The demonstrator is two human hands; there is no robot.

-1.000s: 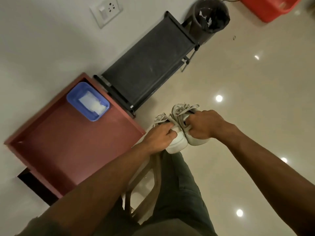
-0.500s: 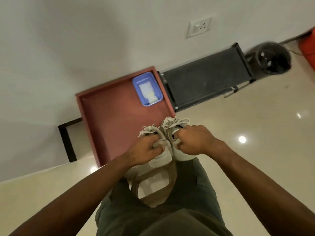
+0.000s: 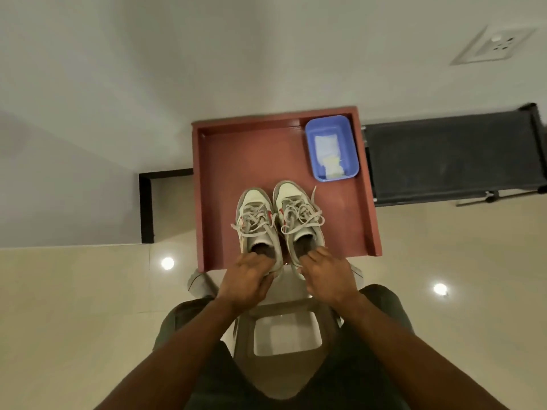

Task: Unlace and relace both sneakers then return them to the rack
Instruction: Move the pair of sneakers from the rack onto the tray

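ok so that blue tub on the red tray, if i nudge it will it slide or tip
Likely slide rather than tip: the blue tub looks low and wide, sitting flat on the smooth red tray. It probably weighs little, since only a white packet seems to lie inside. The tray's corner walls close by should stop it soon.

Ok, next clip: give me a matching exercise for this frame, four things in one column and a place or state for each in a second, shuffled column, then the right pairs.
Things:
1. left sneaker
2. right sneaker
3. blue tub
4. black rack

Places or states:
A. in the far right corner of the red tray
B. on the floor, right of the tray
C. heel held by the left hand
D. heel held by the right hand

Pairs: 1-C, 2-D, 3-A, 4-B
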